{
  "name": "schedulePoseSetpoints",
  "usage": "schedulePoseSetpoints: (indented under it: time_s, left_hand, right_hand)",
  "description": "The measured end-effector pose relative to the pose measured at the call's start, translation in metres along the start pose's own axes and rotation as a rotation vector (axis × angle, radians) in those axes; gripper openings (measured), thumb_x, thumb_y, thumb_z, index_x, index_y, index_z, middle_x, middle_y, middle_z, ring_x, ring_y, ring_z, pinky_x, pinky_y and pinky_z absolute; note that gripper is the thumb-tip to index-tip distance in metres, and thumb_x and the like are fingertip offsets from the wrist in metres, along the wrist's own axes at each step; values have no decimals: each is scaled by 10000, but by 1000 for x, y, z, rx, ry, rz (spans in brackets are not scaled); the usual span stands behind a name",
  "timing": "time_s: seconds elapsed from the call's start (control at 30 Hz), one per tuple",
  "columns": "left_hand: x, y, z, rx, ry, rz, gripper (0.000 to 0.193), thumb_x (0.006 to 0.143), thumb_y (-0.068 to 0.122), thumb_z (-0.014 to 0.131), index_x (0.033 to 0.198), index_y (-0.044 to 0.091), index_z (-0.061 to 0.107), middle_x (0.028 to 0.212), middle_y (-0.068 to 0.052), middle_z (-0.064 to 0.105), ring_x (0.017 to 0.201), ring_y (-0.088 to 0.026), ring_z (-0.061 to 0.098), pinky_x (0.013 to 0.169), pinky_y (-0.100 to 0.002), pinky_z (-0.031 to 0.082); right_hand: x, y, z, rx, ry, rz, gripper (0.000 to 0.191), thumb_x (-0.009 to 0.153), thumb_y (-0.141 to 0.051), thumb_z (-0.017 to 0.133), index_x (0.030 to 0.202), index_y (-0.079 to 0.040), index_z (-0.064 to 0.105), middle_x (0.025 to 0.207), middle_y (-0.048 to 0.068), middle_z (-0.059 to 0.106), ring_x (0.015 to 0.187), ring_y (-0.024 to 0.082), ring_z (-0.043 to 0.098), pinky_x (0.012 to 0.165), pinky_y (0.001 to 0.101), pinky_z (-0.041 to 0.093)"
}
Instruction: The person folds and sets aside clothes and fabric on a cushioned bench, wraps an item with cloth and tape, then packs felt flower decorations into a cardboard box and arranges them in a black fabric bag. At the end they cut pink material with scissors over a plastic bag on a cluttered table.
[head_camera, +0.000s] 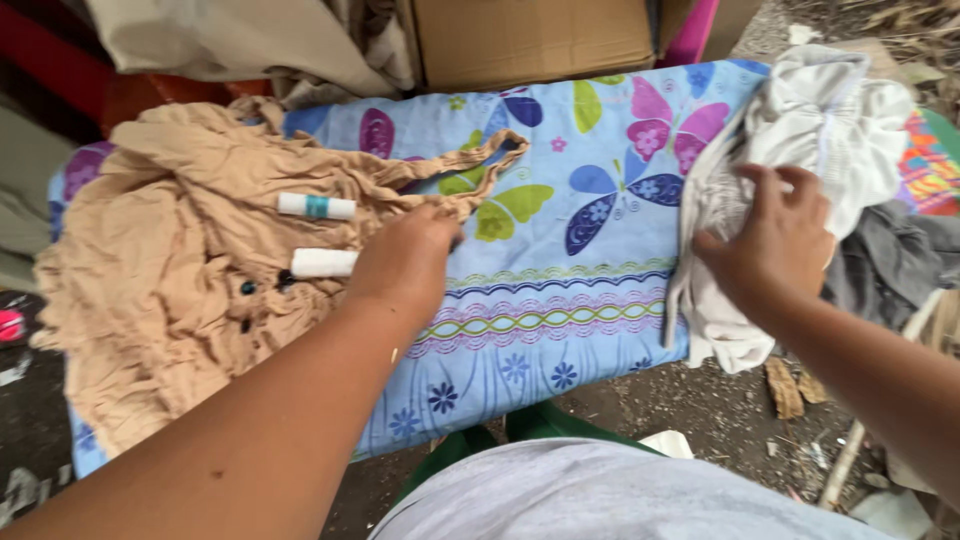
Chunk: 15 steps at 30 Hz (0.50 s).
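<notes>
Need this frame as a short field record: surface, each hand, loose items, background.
surface: blue butterfly-print cloth spread flat
left hand: left hand rests on the crumpled tan garment, by its strap
right hand: right hand grips the bunched white garment at the cloth's right edge
loose items: white tube with teal band and plain white tube, both lying on the tan garment
background: brown cardboard box behind the cloth; grey fabric at right
</notes>
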<state>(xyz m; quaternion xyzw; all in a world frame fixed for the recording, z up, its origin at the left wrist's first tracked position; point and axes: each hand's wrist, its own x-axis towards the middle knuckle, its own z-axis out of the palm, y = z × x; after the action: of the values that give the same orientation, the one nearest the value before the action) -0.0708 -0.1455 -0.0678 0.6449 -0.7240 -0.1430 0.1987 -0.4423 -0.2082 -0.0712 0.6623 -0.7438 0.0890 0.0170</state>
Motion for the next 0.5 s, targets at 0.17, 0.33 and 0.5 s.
schedulePoseSetpoints:
  time_s: [0.17, 0.33, 0.5]
  left_hand:
    - [10, 2, -7, 39, -112, -148, 170, 811, 84, 697, 952, 123, 783, 996, -160, 731, 953, -359, 704, 855, -475, 544]
    - [-4, 15, -34, -144, 163, -156, 129, 826, 171, 731, 922, 84, 730, 985, -136, 722, 869, -361, 688, 758, -470, 533]
    - [-36, 0, -64, 63, 544, -321, 126, 861, 183, 749, 929, 90, 699, 1009, -107, 674, 992, -361, 630, 850, -470, 496]
  right_hand:
    - [34, 25, -22, 130, -117, 318, 462, 1036, -450, 733, 1063, 9, 695, 1026, 228, 713, 1027, 401, 712, 897, 491, 521]
    - [52, -38, -60, 1094, 247, -261, 333, 1072, -105, 657, 1308, 1, 446, 1134, 21, 598, 1013, 107, 590, 869, 257, 532]
    - [18, -117, -44, 668, -390, -542, 313, 965, -228, 775, 1073, 21, 620, 979, 156, 622, 968, 203, 603, 838, 321, 526]
